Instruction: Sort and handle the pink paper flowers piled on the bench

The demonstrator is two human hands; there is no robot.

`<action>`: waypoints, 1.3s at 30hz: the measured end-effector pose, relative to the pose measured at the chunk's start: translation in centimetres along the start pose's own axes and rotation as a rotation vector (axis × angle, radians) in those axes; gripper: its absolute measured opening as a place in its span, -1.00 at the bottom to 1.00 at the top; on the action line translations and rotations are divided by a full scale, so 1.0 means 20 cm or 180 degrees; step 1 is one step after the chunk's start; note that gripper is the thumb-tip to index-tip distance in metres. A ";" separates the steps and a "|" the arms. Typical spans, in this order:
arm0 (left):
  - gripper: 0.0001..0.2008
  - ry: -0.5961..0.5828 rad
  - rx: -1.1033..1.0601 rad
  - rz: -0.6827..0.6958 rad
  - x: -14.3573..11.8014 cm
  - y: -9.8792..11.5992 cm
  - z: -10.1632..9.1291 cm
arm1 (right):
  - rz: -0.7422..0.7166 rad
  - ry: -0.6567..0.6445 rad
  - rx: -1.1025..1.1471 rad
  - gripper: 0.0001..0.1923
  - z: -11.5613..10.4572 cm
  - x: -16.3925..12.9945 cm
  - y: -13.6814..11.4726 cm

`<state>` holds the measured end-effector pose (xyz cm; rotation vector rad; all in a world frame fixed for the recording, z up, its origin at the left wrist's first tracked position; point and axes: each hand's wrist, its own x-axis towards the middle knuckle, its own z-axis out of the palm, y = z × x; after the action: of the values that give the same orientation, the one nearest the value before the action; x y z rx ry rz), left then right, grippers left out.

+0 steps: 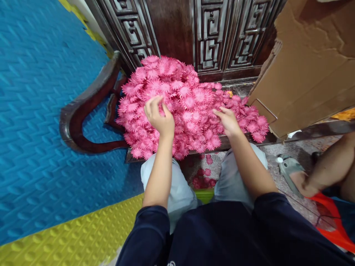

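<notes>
Many pink flowers (191, 107) heaped on a dark bench (83, 118), under both hands. Cardboard box (307, 70) right of the right hand (229, 120), whose fingers lie loosely spread on the heap. Left hand (159, 116) pinches one flower (161, 108) at heap's left.

A home used for piecework. A carved dark wooden bench (91, 99) stands on blue foam floor mats (36, 111). A cardboard box (310, 66) sits beside a heap of pink paper flowers (188, 99).

Carved dark wooden bench (210, 33) (curved armrest (83, 107)); blue foam floor mat (36, 111), yellow mat (83, 236); cardboard box (313, 62).
</notes>
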<state>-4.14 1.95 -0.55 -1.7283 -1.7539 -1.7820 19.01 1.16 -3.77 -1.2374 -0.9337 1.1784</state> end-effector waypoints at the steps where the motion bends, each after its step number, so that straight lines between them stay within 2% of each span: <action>1: -0.81 -0.0149 0.0068 -0.0062 0.04 -0.03 0.01 | 0.0282 -0.0056 0.0169 -0.67 0.03 -0.02 -0.01; 4: -0.54 -0.0614 0.0465 -0.0366 0.09 -0.11 0.01 | 0.0812 -0.0166 0.0566 -0.66 0.08 -0.08 -0.03; 6: -0.45 -0.0686 0.0671 -0.0472 0.07 -0.12 0.01 | 0.0970 -0.0329 0.0801 -0.68 0.10 -0.09 -0.04; 9: -0.53 -0.0505 0.0650 -0.0330 0.00 -0.05 0.00 | 0.1065 -0.0489 0.1131 -0.70 0.11 -0.10 -0.06; 11: -0.68 -0.0509 0.0465 -0.0128 -0.06 0.02 0.01 | 0.1107 -0.0575 0.1315 -0.70 0.12 -0.11 -0.06; 13: -0.80 -0.0980 0.0216 0.0190 -0.13 0.10 0.02 | 0.1164 -0.0721 0.1410 -0.73 0.13 -0.12 -0.06; 15: -0.80 -0.1566 0.0028 0.0500 -0.19 0.16 0.04 | 0.1162 -0.0878 0.1448 -0.77 0.14 -0.13 -0.06; 18: -0.76 -0.1924 -0.0113 0.0585 -0.24 0.19 0.06 | 0.1045 -0.0985 0.1431 -0.78 0.15 -0.14 -0.06; 21: -0.79 -0.1957 -0.0467 0.0419 -0.24 0.19 0.06 | 0.0961 -0.1024 0.1389 -0.75 0.14 -0.14 -0.07; 24: -0.82 -0.1785 -0.0818 0.0100 -0.23 0.17 0.06 | 0.0935 -0.1096 0.1248 -0.70 0.15 -0.14 -0.06; 28: -0.81 -0.1618 -0.0940 -0.0157 -0.22 0.17 0.07 | 0.0969 -0.0981 0.0815 -0.68 0.17 -0.15 -0.03; 31: -0.81 -0.1521 -0.0947 -0.0267 -0.22 0.17 0.07 | 0.0788 -0.0957 0.0623 -0.70 0.19 -0.15 -0.02; 35: -0.83 -0.1423 -0.1079 -0.0446 -0.23 0.17 0.08 | 0.0380 -0.0726 0.0402 -0.73 0.21 -0.15 -0.02; 39: -0.83 -0.1446 -0.1268 -0.0810 -0.24 0.16 0.11 | 0.0277 -0.0465 0.0284 -0.79 0.21 -0.15 -0.01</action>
<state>1.14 -0.41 -2.78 -2.3114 -1.9573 -2.0848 14.37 -0.85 -2.73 -1.1418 -0.9314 1.3798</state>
